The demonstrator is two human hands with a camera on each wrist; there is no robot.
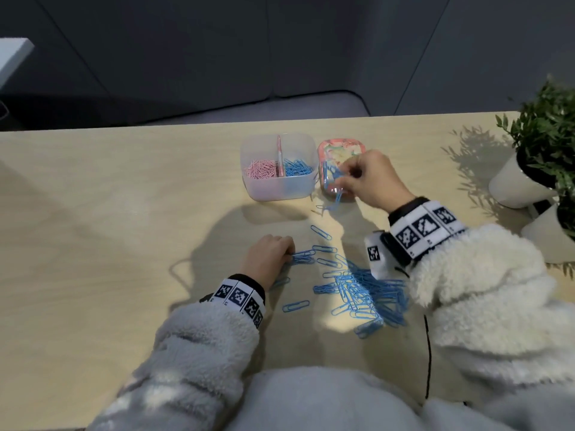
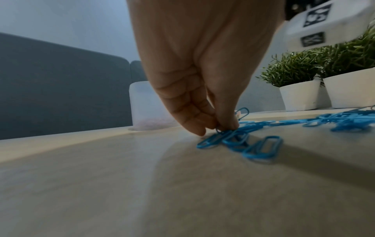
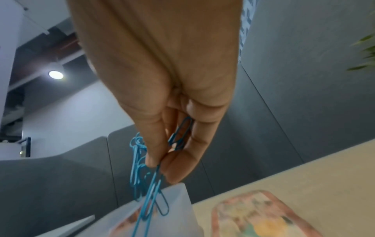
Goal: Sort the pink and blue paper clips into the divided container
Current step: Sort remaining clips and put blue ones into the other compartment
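A translucent divided container (image 1: 278,191) stands on the table, with pink clips (image 1: 260,168) in its left half and blue clips (image 1: 297,167) in its right half. My right hand (image 1: 371,178) hovers just right of it and pinches a bunch of blue clips (image 3: 146,184) that dangle above the container's corner (image 3: 182,198). My left hand (image 1: 269,255) rests on the table and pinches a few blue clips (image 2: 225,137) at the left end of a scattered blue pile (image 1: 364,293).
A pink patterned lid (image 1: 340,147) lies right of the container, partly under my right hand. Two potted plants in white pots (image 1: 519,181) stand at the table's right edge. The table's far edge runs just behind the container.
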